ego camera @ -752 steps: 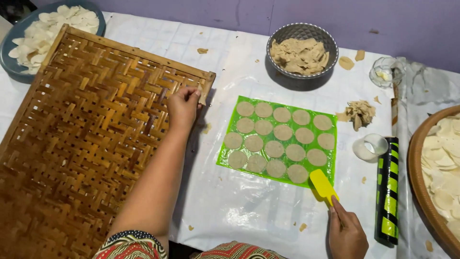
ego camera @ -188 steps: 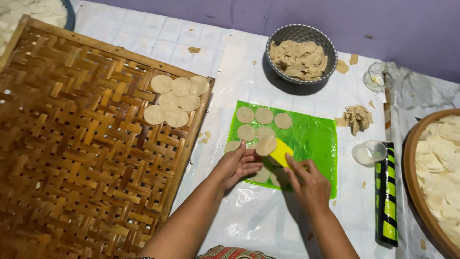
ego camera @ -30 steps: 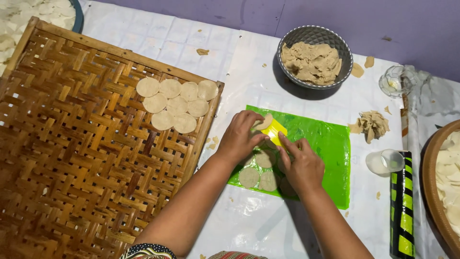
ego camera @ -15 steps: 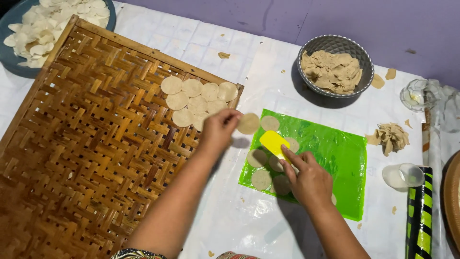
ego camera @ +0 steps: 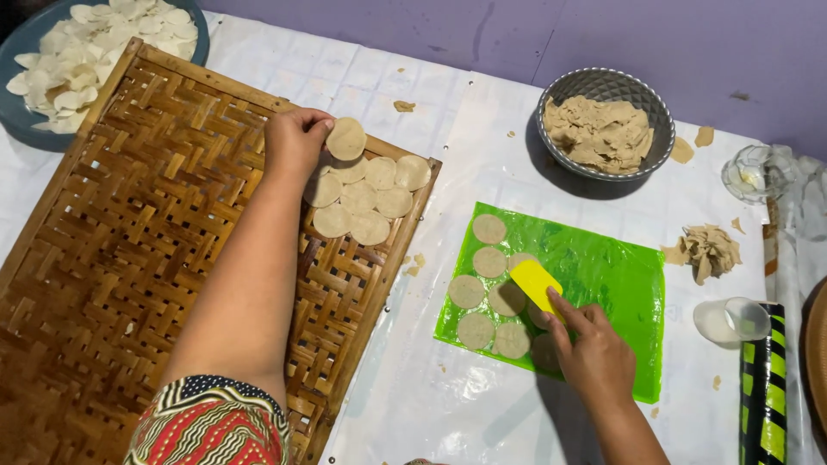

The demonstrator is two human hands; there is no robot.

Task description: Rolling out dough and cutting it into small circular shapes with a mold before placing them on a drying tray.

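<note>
My left hand (ego camera: 295,139) holds a round dough disc (ego camera: 346,139) over the far right corner of the woven bamboo tray (ego camera: 129,258), just above several discs (ego camera: 370,198) lying there. My right hand (ego camera: 590,353) grips a yellow scraper (ego camera: 536,285) and rests it on the green plastic sheet (ego camera: 612,284), among several cut discs (ego camera: 482,293) on the sheet's left part.
A grey bowl of dough scraps (ego camera: 600,125) stands at the back. A blue plate of pale chips (ego camera: 95,52) is at the far left. A scrap clump (ego camera: 711,250), a small glass dish (ego camera: 758,172), a round cutter cup (ego camera: 730,320) and a striped black-and-green roll (ego camera: 762,387) lie at the right.
My left hand has carried one disc from the green sheet up to the tray's corner. My right hand with the scraper stays on the sheet. Fewer discs lie on the sheet than long before.
</note>
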